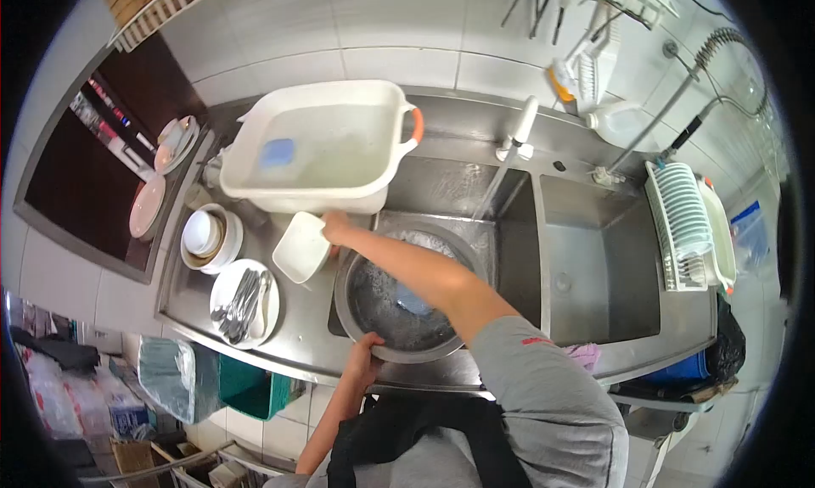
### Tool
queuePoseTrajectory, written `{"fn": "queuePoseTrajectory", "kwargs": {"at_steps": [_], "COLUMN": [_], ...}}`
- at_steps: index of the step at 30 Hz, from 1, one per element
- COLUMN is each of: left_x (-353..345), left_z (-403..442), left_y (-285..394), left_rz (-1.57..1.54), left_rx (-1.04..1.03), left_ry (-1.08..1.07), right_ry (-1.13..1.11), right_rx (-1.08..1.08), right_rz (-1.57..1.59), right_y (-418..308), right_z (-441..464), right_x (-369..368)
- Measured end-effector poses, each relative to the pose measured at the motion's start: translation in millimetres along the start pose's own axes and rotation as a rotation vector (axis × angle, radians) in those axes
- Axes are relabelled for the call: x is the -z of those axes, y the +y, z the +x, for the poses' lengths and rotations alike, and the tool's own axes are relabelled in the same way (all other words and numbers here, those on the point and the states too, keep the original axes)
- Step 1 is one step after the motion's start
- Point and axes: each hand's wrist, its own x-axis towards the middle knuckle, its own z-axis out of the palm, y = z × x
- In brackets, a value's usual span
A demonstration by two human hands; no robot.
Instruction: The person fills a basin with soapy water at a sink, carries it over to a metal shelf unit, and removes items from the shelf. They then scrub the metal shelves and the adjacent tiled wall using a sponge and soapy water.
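My right hand (338,229) reaches across to the left, its fingers closed on the edge of a white square bowl (303,247), tilted over the counter. My left hand (365,358) grips the near rim of a round metal basin (341,305) in the left sink. Soapy water fills the basin, and a bluish sponge or cloth (413,300) lies in it, partly hidden by my right forearm. Just behind the bowl stands a large white tub (310,201) of cloudy water with a blue block (278,152) in it.
Water runs from the white faucet (519,131) into the left sink. Stacked bowls (204,236) and a plate of cutlery (244,304) stand at the left. A rack of plates (682,221) is beyond the right sink (594,297). A spring hose (679,140) hangs above.
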Motion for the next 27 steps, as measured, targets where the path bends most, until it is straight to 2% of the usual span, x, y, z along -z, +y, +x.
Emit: {"fn": "queuePoseTrajectory", "kwargs": {"at_steps": [2, 5, 6, 7, 8, 9, 10, 11, 13, 14, 15, 16, 17, 18, 19, 20, 22, 24, 27], "left_x": [9.9, 8.6, 7.0, 4.3, -2.2, -0.7, 4.1, 7.6, -4.2, -19.2, -5.9, -12.6, -13.3, -19.0, -26.1, -29.8, -31.8, -15.3, 1.5], "left_z": [12.0, 9.2, 5.7, 0.3, -9.7, -9.9, -10.6, -16.1, -35.4, -55.0, -52.0, -65.2, -73.6, -86.7, -103.5, -119.9, -143.7, -169.9, -205.8], "left_y": [-7.5, -8.9, -7.8, -6.6, -4.7, -9.0, -11.8, -18.2, -18.3, -10.4, -23.9, -27.2, -33.2, -36.2, -37.5, -39.7, -37.3, -37.5, -46.0], "left_rz": [0.011, 0.007, -0.001, -0.017, -0.013, -0.021, -0.011, -0.016, -0.127, -0.163, -0.187, -0.230, -0.287, -0.329, -0.353, -0.425, -0.546, -0.642, -0.732], "left_rx": [0.041, 0.041, 0.056, 0.067, 0.047, 0.058, 0.030, 0.000, 0.006, -0.029, -0.063, -0.099, -0.124, -0.183, -0.238, -0.268, -0.318, -0.412, -0.547], "left_ry": [-0.003, 0.014, 0.026, 0.042, 0.052, 0.096, 0.093, 0.115, 0.138, 0.144, 0.171, 0.180, 0.197, 0.206, 0.207, 0.227, 0.233, 0.254, 0.362], "right_ry": [-0.217, -0.206, -0.274, -0.241, -0.388, -0.323, -0.394, -0.118, 0.577, 0.771, 0.544, 0.569, 0.647, 0.714, 0.661, 0.659, 0.650, 0.779, 0.256], "right_rx": [0.000, 0.370, 0.451, 0.454, 0.369, 0.308, 0.059, -0.005, -0.050, -0.160, -0.272, -0.020, 0.333, 0.381, 0.280, 0.086, -0.107, -0.089, -0.408], "right_rz": [0.225, -0.260, -0.131, 0.091, 0.075, 0.086, 0.015, -0.043, -0.650, -0.833, -0.982, -0.976, -0.908, -0.825, -0.805, -0.837, -0.788, -0.951, -0.820], "right_y": [16.2, 26.7, 46.2, 63.3, 93.2, 119.5, 148.8, 198.9, 324.7, 383.7, 371.8, 392.7, 453.8, 451.3, 450.5, 438.1, 412.2, 388.0, 359.7], "right_z": [7.6, -40.3, -60.4, -100.8, -115.2, -140.7, -151.8, -139.5, -86.9, -65.1, -55.6, -53.8, -14.4, -5.0, 0.2, 2.3, -1.8, -7.7, 14.0], "right_x": [3.3, 87.2, 121.7, 159.1, 197.0, 233.0, 273.9, 308.5, 348.5, 368.3, 386.0, 398.1, 408.9, 396.1, 396.8, 394.1, 398.3, 403.6, 434.1]}}
